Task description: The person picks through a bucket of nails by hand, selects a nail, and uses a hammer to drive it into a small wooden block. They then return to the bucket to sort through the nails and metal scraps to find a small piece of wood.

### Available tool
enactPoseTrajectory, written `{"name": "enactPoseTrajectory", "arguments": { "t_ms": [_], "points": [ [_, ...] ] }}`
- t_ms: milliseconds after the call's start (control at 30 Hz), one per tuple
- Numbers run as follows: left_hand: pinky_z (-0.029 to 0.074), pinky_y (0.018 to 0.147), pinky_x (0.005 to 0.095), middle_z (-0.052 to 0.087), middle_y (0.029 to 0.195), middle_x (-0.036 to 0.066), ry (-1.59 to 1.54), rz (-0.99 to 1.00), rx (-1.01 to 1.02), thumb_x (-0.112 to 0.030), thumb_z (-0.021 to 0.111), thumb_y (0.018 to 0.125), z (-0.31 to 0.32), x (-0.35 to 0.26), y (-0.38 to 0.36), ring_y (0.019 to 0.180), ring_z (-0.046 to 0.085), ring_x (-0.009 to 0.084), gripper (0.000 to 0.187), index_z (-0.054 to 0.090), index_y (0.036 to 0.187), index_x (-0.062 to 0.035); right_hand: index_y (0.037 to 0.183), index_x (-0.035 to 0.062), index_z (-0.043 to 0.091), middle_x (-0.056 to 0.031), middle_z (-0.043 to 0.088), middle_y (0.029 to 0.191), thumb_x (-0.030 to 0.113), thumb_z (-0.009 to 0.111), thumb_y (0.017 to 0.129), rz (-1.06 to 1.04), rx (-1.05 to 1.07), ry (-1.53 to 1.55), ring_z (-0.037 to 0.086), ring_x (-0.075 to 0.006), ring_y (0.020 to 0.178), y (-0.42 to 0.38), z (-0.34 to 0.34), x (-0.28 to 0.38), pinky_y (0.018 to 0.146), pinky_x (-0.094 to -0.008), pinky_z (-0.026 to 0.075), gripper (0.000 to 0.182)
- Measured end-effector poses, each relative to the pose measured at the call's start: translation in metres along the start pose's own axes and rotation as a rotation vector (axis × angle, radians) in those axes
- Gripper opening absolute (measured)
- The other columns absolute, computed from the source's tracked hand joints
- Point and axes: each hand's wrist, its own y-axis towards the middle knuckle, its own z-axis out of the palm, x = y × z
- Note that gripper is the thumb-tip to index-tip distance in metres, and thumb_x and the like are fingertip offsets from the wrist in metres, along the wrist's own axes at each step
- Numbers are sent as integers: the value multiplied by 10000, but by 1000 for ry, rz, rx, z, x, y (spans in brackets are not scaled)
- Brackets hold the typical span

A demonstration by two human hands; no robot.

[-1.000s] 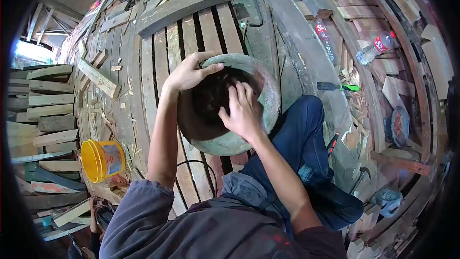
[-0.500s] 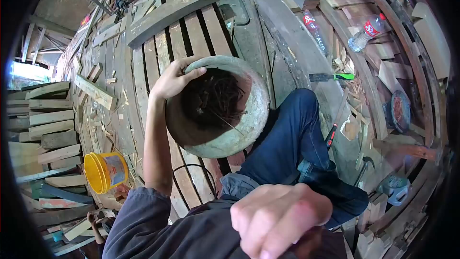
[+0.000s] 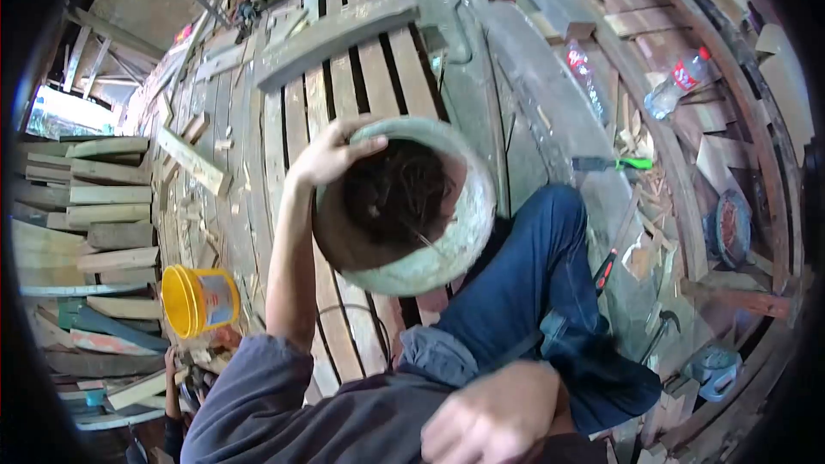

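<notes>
My left hand (image 3: 333,152) is closed on the upper left rim of a round, worn basin (image 3: 464,249), thumb over the edge. The basin tilts toward me on wooden slats beside my bent leg. Dark, thin pieces that look like rusty nails (image 3: 400,189) lie in a heap inside it. Close to the camera, in front of my torso, my right hand (image 3: 494,417) is curled with its fingers bent in. It is blurred, and whatever it may hold is hidden.
A yellow bucket (image 3: 199,299) stands at left near stacked wood blocks (image 3: 112,215). A thick plank (image 3: 339,39) lies across the slats ahead. At right are plastic bottles (image 3: 679,83), a green-handled chisel (image 3: 612,163), a red-and-black handled tool (image 3: 607,271) and a hammer (image 3: 662,331). Another person's arm (image 3: 172,387) shows lower left.
My right hand has dropped lower and slightly left, still curled. The whole view has shifted a little, while my left hand keeps its hold on the basin's rim.
</notes>
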Motion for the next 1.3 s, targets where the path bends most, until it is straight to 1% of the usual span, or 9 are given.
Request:
{"name": "enactPoseTrajectory", "arguments": {
  "t_ms": [33,200,367,500,600,967,1067,1233,1300],
  "points": [
    [452,942,300,692,1086,94,20,-20,-32,-323,676,934,4,-2,-4,1032,602,145,457,621,1252,1,901,-22,605,-154,607,841,243,564,955,164,147,-140,618,-334,768,-20,-11,-4,667,-403,492,274],
    [467,915,311,704,1071,104,52,-5,-61,-327,676,930,7,2,-3,1004,620,155,446,636,1223,7,898,18,616,-124,619,827,149,659,845,901,-507,-871,595,-333,796,-68,-76,-42,744,-433,489,148],
    [458,949,323,695,1113,117,112,-32,-60,-327,683,925,7,-4,0,1058,616,175,449,637,1229,0,1057,-48,575,-238,589,1026,157,667,801,962,-589,-1689,564,-406,992,-97,-137,-119,902,-501,447,340],
    [457,951,326,695,1117,127,116,-7,-67,-329,680,925,6,-5,-3,1064,623,195,454,634,1228,7,1210,-79,567,-245,617,1098,175,672,794,1354,-557,-1503,580,-415,1056,-85,-149,-145,968,-505,420,499],
    [457,953,323,697,1114,128,131,-3,-80,-330,681,926,6,3,0,1066,620,188,460,631,1225,16,1127,-64,627,-240,632,1046,175,675,791,1073,-429,-1894,584,-404,1044,-96,-143,-156,973,-526,402,416],
    [497,880,346,716,1042,172,129,38,-122,-364,690,904,4,11,4,973,674,233,465,660,1177,12,869,-28,718,-212,650,890,210,677,773,1526,-143,-1566,577,-385,957,-77,-117,-137,863,-447,450,260],
    [496,880,349,715,1036,173,92,55,-100,-344,687,907,4,5,3,968,672,237,450,658,1181,11,886,-36,713,-221,658,861,236,681,776,1173,-413,-1775,590,-387,950,-75,-134,-149,866,-473,444,295],
    [462,925,321,706,1074,126,69,52,-42,-294,677,928,7,0,3,1009,623,173,418,641,1207,15,1462,-23,375,-278,400,1473,345,601,888,1461,-292,-1562,384,-444,1365,-100,-165,-179,1143,-539,284,718],
    [442,960,309,696,1106,109,57,28,-17,-295,679,934,7,-4,2,1057,601,159,431,633,1228,17,1497,-32,287,-267,332,1525,373,588,903,1537,-229,-1526,328,-430,1411,-101,-169,-185,1157,-573,244,780]
  ]
}}
